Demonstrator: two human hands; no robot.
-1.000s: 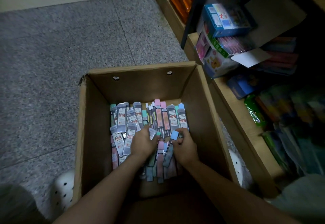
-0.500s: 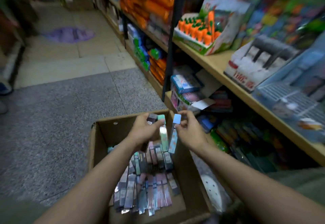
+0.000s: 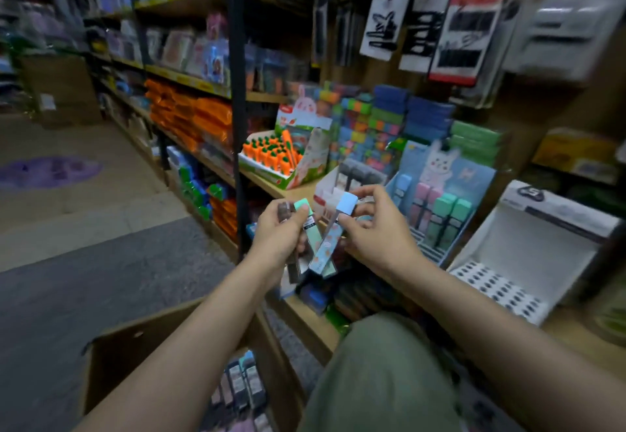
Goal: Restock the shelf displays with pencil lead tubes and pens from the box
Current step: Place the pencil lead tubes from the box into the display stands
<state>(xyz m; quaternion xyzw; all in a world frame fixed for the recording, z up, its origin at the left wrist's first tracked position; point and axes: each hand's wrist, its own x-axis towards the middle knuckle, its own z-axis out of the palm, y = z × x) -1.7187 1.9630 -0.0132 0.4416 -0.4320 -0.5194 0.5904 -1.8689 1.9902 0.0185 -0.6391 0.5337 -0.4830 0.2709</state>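
L hand (image 3: 277, 233) fingers curl round green-capped lead tube (image 3: 310, 228) plus dark ones; R hand (image 3: 372, 231) fingers pinch blue-capped tube (image 3: 347, 204), both above box (image 3: 135, 357).

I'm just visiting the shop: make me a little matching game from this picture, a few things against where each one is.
Things:
1. blue-capped tube
2. green-capped tube
3. carrot pens
4. cardboard box

Places:
A. on the floor, lower left
B. in the left hand
C. in the right hand
D. in a display carton on the shelf

Pairs: 1-C, 2-B, 3-D, 4-A
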